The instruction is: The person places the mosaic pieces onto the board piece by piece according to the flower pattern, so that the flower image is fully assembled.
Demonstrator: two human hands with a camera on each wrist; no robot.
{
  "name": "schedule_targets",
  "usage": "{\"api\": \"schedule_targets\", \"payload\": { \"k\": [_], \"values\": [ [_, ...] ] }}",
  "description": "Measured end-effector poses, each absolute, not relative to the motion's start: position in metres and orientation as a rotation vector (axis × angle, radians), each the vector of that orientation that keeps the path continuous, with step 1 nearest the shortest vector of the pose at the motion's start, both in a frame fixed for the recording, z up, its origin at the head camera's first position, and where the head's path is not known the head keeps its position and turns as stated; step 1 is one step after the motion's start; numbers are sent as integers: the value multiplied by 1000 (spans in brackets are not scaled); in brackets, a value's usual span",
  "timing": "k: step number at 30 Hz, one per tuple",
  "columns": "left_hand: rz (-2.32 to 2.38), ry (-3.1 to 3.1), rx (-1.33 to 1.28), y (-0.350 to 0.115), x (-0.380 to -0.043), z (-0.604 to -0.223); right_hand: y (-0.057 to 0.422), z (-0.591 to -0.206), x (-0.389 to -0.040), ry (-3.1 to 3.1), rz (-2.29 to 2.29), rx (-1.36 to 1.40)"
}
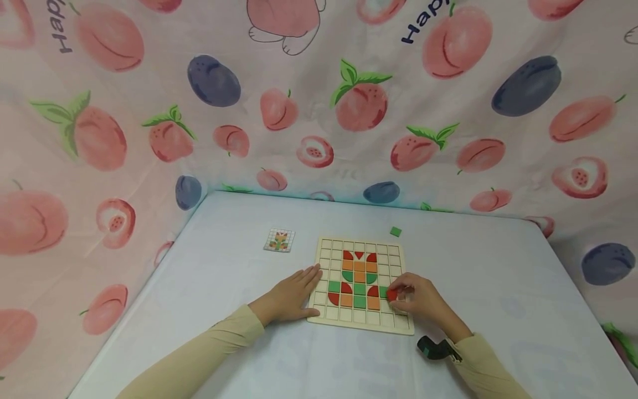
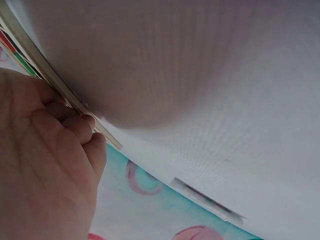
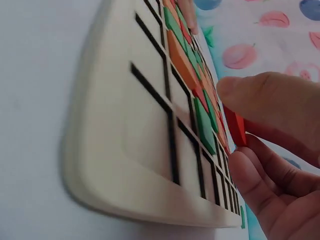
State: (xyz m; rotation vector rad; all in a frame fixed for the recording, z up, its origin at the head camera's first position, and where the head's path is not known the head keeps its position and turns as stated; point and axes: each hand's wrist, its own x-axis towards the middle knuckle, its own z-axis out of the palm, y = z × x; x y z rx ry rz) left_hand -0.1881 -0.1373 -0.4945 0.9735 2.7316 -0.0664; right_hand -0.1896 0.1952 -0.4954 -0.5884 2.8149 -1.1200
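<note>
A wooden grid board [image 1: 359, 316] lies flat on the table, with red, orange and green tiles forming a figure in its cells. My left hand [image 1: 291, 293] rests along the board's left edge, fingers extended, thumb near the lower corner; the left wrist view shows the palm [image 2: 45, 165] beside the rim. Over the right part of the grid, my right hand [image 1: 421, 299] pinches a red tile [image 3: 235, 127] between thumb and fingers. The tile's full outline is partly covered by the fingers. Close to it, a green square tile [image 3: 204, 125] sits in a cell.
Left of the board's top lies a small pattern card [image 1: 279, 240] showing a similar coloured figure. A loose green tile [image 1: 396, 231] lies beyond the board's upper right corner. The dark wrist camera [image 1: 433, 348] is by the right cuff. A fruit-printed cloth [image 1: 314, 111] rises behind the table.
</note>
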Motion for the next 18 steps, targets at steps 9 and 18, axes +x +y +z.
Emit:
{"api": "schedule_targets", "payload": {
  "k": [9, 18],
  "values": [
    [24, 2746, 1033, -140, -186, -493, 187, -498, -181, 2730, -1091, -682],
    [-76, 2745, 986, -137, -189, -498, 192, -496, -188, 2729, -1056, -680]
  ]
}}
